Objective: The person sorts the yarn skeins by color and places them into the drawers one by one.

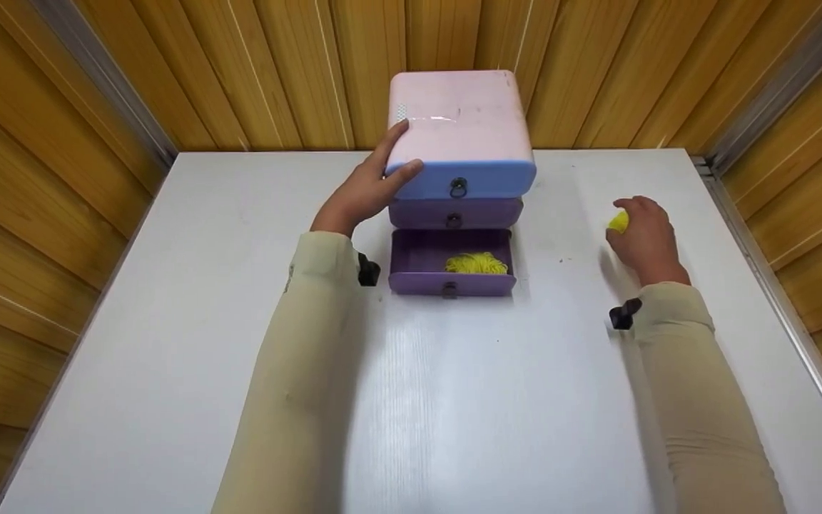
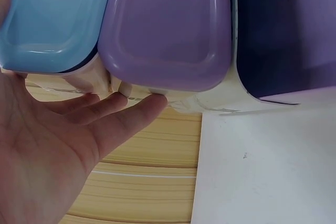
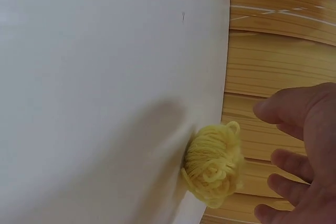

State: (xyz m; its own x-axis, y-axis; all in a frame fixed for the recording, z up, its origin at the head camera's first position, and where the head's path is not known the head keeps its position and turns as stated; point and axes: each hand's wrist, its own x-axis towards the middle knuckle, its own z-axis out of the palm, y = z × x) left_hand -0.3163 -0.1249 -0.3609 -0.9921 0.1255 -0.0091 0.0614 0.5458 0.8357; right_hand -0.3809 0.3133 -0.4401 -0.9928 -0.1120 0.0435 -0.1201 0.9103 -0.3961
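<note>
A small drawer unit (image 1: 457,118) with a pink top stands at the back of the table. My left hand (image 1: 364,187) lies against its left side, thumb at the front corner, fingers extended along the wall in the left wrist view. The blue top drawer (image 1: 479,180) and purple middle drawer (image 2: 165,27) show their fronts. Pulled out at the bottom is a purple drawer (image 1: 418,283), holding a bundle of yellow yarn (image 1: 477,263). Off to the right, my right hand (image 1: 645,237) hovers around a yellow yarn ball (image 3: 212,163), its fingers spread and apart from it.
Wood-patterned panels (image 1: 297,64) wall in the white table (image 1: 454,400) at the back and sides. Metal strips (image 1: 782,278) run along its edges. Each sleeve cuff carries a small black device (image 1: 625,314).
</note>
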